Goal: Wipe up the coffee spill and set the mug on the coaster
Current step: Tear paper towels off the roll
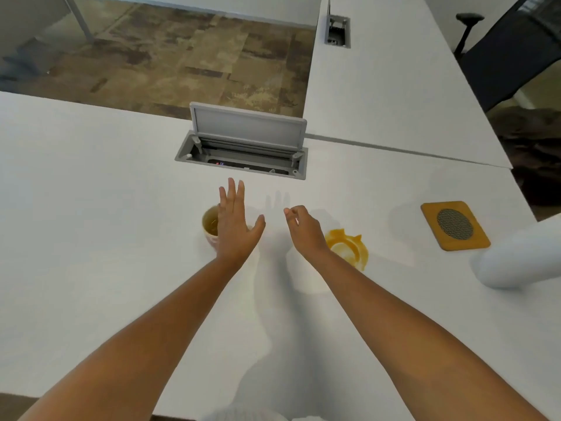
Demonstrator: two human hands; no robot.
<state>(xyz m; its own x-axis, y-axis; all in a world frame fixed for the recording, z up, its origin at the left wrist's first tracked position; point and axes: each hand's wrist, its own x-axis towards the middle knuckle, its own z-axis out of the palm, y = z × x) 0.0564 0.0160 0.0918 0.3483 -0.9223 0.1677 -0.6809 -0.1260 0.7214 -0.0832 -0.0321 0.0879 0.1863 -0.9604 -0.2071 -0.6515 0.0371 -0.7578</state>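
Left hand [235, 221] spread flat above mug [211, 225]; right hand [303, 227] loosely curled, empty (spill [349, 247] unwiped, coaster [454, 225] vacant)

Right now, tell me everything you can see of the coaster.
The coaster is a flat square with rounded corners, tan like cork or wood, with a dark round mesh-textured patch in its middle. It lies flat on the white desk, turned a little askew, off to the right of the coffee spill and apart from it. Nothing rests on it, and neither hand touches it. A white rounded object lies just nearer, at the frame's right edge.
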